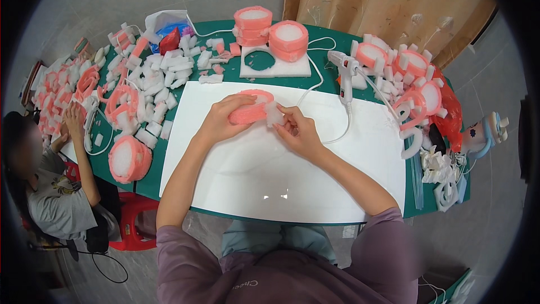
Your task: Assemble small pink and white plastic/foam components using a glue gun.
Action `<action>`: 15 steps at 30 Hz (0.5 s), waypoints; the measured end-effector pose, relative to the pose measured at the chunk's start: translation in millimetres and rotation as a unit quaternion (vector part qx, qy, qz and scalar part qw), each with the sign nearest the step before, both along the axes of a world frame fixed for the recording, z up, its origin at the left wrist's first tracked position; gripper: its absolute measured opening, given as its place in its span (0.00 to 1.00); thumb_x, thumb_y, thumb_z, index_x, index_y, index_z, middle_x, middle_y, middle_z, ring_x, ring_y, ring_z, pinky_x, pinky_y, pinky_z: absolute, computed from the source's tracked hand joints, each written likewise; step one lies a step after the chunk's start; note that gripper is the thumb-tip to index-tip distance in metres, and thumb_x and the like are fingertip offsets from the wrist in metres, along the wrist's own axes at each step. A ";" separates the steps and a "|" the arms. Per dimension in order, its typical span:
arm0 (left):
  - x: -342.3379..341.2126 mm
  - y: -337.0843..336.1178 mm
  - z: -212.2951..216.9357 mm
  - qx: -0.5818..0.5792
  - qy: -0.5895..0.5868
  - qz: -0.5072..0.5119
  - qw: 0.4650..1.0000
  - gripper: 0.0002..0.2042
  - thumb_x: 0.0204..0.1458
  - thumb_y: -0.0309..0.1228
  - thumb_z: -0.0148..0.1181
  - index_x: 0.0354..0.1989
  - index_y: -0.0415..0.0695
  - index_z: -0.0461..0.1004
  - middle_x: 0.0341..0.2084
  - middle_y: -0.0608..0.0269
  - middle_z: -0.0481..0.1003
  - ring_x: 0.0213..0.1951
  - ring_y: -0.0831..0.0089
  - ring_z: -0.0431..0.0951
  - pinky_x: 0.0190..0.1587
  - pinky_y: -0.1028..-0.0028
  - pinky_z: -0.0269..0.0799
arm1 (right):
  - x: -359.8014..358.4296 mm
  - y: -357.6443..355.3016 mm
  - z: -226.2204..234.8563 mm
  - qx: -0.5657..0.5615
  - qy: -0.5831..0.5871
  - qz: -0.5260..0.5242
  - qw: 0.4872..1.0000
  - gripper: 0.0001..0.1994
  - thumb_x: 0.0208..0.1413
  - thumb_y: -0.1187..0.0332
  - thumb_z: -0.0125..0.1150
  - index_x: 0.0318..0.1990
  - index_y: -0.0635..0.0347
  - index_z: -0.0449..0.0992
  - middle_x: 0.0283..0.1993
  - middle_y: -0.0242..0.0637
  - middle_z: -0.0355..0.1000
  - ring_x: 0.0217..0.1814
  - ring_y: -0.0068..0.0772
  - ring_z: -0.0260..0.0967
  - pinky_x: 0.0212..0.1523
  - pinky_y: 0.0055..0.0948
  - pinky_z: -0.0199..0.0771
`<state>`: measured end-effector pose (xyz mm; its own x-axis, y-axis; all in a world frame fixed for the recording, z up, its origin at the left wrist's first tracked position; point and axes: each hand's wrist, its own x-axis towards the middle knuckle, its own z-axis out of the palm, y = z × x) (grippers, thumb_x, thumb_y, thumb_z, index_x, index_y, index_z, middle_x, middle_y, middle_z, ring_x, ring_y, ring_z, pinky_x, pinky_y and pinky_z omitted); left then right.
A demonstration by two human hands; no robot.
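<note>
My left hand (224, 117) is wrapped round the side of a round pink foam piece (248, 115) with a white top, tilted above the white board (242, 174). With thumb and fingers my right hand (301, 130) pinches a small white foam block (274, 115) against the right side of the pink piece. Whether the two are joined cannot be seen. Beyond my right hand, a white glue gun (345, 73) stands at the board's far right edge, its cord looping down onto the board.
Stacked pink foam rounds (288, 39) stand at the back by a white foam sheet (281, 68) with a round hole. White foam blocks (154, 76) heap at left, and pink rings with blocks (413, 65) at right. A co-worker's hand (73, 121) is at far left, near a red stool (136, 219).
</note>
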<state>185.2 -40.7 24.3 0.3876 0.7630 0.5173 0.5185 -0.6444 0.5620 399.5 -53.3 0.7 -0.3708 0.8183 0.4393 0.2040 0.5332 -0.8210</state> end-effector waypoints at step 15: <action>1.2 0.2 -0.1 -0.001 0.002 0.000 1.000 0.20 0.31 0.25 0.63 0.39 0.40 0.71 0.39 0.58 0.73 0.44 0.60 0.71 0.47 0.68 0.67 | 3.1 0.6 0.8 -0.014 -0.011 0.005 1.000 0.19 0.48 0.73 0.56 0.48 0.61 0.62 0.21 0.30 0.61 0.18 0.16 0.58 0.20 0.16 0.57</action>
